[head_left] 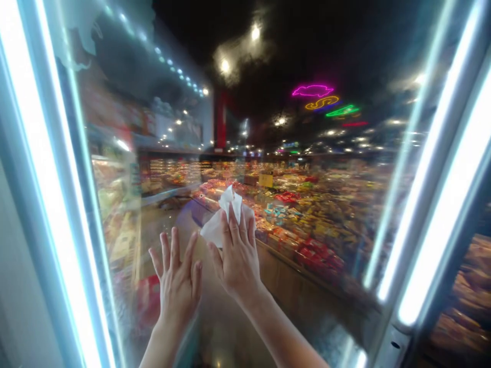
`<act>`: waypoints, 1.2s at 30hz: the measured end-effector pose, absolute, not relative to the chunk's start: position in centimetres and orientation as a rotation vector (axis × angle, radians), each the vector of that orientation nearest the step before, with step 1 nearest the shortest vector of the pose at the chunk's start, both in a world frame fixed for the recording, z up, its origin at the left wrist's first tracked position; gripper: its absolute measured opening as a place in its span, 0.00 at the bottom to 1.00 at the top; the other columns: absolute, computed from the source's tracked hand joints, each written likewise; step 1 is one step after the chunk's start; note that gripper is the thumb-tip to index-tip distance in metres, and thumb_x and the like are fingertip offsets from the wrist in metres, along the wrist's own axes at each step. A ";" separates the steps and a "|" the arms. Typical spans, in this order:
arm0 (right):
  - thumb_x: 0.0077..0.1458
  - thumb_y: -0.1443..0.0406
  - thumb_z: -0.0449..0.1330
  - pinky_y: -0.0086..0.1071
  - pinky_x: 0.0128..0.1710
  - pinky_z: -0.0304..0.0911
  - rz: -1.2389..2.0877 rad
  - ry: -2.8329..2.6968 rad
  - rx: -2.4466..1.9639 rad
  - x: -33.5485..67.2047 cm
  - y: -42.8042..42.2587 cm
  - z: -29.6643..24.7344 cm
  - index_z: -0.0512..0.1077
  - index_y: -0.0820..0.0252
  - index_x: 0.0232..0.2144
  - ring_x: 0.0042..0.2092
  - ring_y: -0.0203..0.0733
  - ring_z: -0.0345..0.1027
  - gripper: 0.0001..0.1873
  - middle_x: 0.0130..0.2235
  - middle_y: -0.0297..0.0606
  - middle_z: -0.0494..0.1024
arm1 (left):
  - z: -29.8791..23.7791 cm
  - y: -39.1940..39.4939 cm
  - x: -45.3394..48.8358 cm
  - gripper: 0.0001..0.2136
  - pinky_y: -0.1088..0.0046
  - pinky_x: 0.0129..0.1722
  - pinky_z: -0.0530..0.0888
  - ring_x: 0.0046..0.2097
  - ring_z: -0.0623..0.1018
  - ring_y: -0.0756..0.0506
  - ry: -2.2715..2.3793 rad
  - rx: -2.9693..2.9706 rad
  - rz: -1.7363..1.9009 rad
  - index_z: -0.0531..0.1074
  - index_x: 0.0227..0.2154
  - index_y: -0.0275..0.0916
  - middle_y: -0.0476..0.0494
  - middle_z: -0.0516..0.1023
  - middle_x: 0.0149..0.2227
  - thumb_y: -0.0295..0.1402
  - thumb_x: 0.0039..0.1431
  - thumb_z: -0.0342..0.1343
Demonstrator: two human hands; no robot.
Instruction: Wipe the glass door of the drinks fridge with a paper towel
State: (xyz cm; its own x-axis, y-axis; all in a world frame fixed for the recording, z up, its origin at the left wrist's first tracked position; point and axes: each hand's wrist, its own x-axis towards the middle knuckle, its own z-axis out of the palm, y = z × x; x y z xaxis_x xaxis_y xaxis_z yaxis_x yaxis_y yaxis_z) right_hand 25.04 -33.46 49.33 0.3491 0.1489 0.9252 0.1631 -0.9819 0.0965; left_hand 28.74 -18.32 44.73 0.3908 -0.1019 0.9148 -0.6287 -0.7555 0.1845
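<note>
Both my hands press against a glass door pane (295,306), seen from the inside of a lit case. My left hand (177,283) lies flat on the glass with its fingers spread and holds nothing. My right hand (238,260) sits just to its right and pins a crumpled white paper tissue (222,220) against the pane. The tissue sticks out above and to the left of my fingers, and my palm hides its lower part.
Bright white light strips (49,179) run up the left door frame, and more (441,168) line the right one. Beyond the glass lie a supermarket aisle and display bins of colourful packaged goods (307,220), under neon signs (318,99).
</note>
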 end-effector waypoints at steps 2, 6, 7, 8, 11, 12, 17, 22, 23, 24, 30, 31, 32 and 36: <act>0.70 0.56 0.49 0.64 0.70 0.47 -1.739 -0.284 -2.575 24.7 -32.7 47.8 0.35 0.66 0.74 0.76 0.58 0.32 0.41 0.75 0.49 0.46 | 44.4 -17.7 28.8 0.30 0.38 0.72 0.39 0.76 0.37 0.35 -0.589 2.121 1.345 0.49 0.71 0.55 0.47 0.37 0.76 0.33 0.69 0.47; 0.69 0.57 0.51 0.60 0.69 0.52 -1.686 -0.290 -2.624 24.7 -31.2 42.0 0.39 0.65 0.74 0.75 0.56 0.36 0.40 0.73 0.48 0.55 | 44.1 -16.3 29.0 0.28 0.38 0.72 0.38 0.76 0.37 0.36 -0.566 2.082 1.315 0.51 0.70 0.56 0.50 0.39 0.76 0.33 0.70 0.46; 0.69 0.58 0.52 0.59 0.70 0.51 -1.689 -0.307 -2.627 25.0 -30.7 42.0 0.40 0.65 0.74 0.76 0.55 0.36 0.40 0.72 0.48 0.56 | 44.2 -16.0 29.1 0.28 0.38 0.72 0.38 0.76 0.37 0.36 -0.559 2.075 1.306 0.51 0.70 0.56 0.50 0.39 0.76 0.33 0.70 0.46; 0.69 0.59 0.52 0.59 0.70 0.50 -1.700 -0.328 -2.622 25.6 -30.1 42.8 0.40 0.65 0.74 0.76 0.55 0.35 0.39 0.72 0.47 0.57 | 44.4 -15.7 29.2 0.28 0.39 0.72 0.37 0.76 0.37 0.37 -0.551 2.070 1.303 0.51 0.70 0.56 0.50 0.38 0.76 0.33 0.70 0.45; 0.70 0.61 0.50 0.60 0.73 0.43 -1.763 -0.359 -2.562 27.2 -28.3 48.8 0.41 0.66 0.73 0.76 0.53 0.31 0.37 0.73 0.46 0.55 | 44.9 -14.6 29.7 0.27 0.40 0.72 0.35 0.76 0.36 0.36 -0.553 2.052 1.328 0.51 0.70 0.56 0.51 0.37 0.76 0.34 0.70 0.45; 0.70 0.61 0.49 0.60 0.73 0.41 -1.780 -0.352 -2.539 27.5 -27.7 50.7 0.42 0.67 0.73 0.76 0.52 0.30 0.36 0.73 0.45 0.53 | 44.9 -14.3 29.8 0.27 0.40 0.72 0.35 0.76 0.36 0.36 -0.551 2.043 1.337 0.51 0.70 0.57 0.52 0.36 0.76 0.34 0.70 0.45; 0.69 0.64 0.50 0.57 0.74 0.40 -1.780 -0.279 -2.541 26.5 -26.4 48.4 0.44 0.66 0.73 0.76 0.49 0.28 0.35 0.73 0.41 0.56 | 44.6 -12.8 29.9 0.29 0.37 0.72 0.37 0.76 0.35 0.36 -0.519 1.998 1.321 0.48 0.71 0.59 0.51 0.36 0.76 0.33 0.70 0.43; 0.67 0.65 0.52 0.54 0.74 0.42 -1.782 -0.291 -2.581 25.2 -27.7 45.3 0.43 0.60 0.74 0.76 0.47 0.31 0.38 0.71 0.36 0.61 | 44.3 -13.7 28.8 0.30 0.36 0.71 0.36 0.76 0.35 0.35 -0.555 1.985 1.314 0.47 0.71 0.59 0.52 0.37 0.76 0.32 0.70 0.44; 0.68 0.65 0.51 0.56 0.74 0.41 -1.787 -0.272 -2.577 25.2 -28.1 47.0 0.42 0.61 0.74 0.76 0.49 0.30 0.37 0.72 0.37 0.57 | 44.4 -14.2 28.6 0.30 0.35 0.71 0.36 0.76 0.35 0.35 -0.563 1.989 1.307 0.47 0.71 0.59 0.51 0.36 0.76 0.32 0.70 0.44; 0.69 0.64 0.50 0.59 0.74 0.40 -1.799 -0.244 -2.566 25.3 -28.6 49.0 0.41 0.62 0.74 0.76 0.51 0.28 0.37 0.73 0.39 0.53 | 44.6 -14.7 28.3 0.30 0.34 0.70 0.35 0.76 0.34 0.34 -0.572 1.993 1.299 0.47 0.71 0.59 0.51 0.36 0.76 0.32 0.70 0.44; 0.69 0.65 0.49 0.62 0.72 0.43 -1.823 -0.198 -2.584 24.5 -30.9 49.2 0.39 0.63 0.74 0.76 0.54 0.27 0.37 0.75 0.42 0.49 | 44.5 -17.5 26.9 0.31 0.32 0.70 0.35 0.76 0.35 0.33 -0.621 2.005 1.329 0.46 0.71 0.57 0.49 0.37 0.76 0.31 0.69 0.44; 0.68 0.66 0.49 0.61 0.72 0.44 -1.808 -0.182 -2.601 24.1 -31.3 46.7 0.40 0.64 0.74 0.76 0.54 0.28 0.38 0.74 0.43 0.51 | 44.3 -18.0 26.7 0.31 0.32 0.70 0.35 0.76 0.35 0.33 -0.623 2.015 1.331 0.46 0.72 0.57 0.48 0.37 0.76 0.31 0.69 0.45; 0.67 0.66 0.51 0.59 0.72 0.44 -1.798 -0.170 -2.613 23.7 -31.9 44.2 0.41 0.66 0.73 0.76 0.54 0.30 0.38 0.74 0.44 0.52 | 44.1 -18.5 26.5 0.31 0.33 0.70 0.35 0.76 0.35 0.33 -0.622 2.028 1.329 0.46 0.72 0.57 0.49 0.36 0.76 0.31 0.69 0.45; 0.67 0.67 0.51 0.59 0.72 0.43 -1.844 -0.166 -2.597 22.9 -35.1 41.8 0.40 0.64 0.74 0.76 0.52 0.31 0.39 0.72 0.45 0.58 | 44.1 -21.0 25.7 0.32 0.37 0.71 0.34 0.76 0.34 0.34 -0.640 2.084 1.321 0.45 0.71 0.58 0.53 0.34 0.76 0.31 0.68 0.46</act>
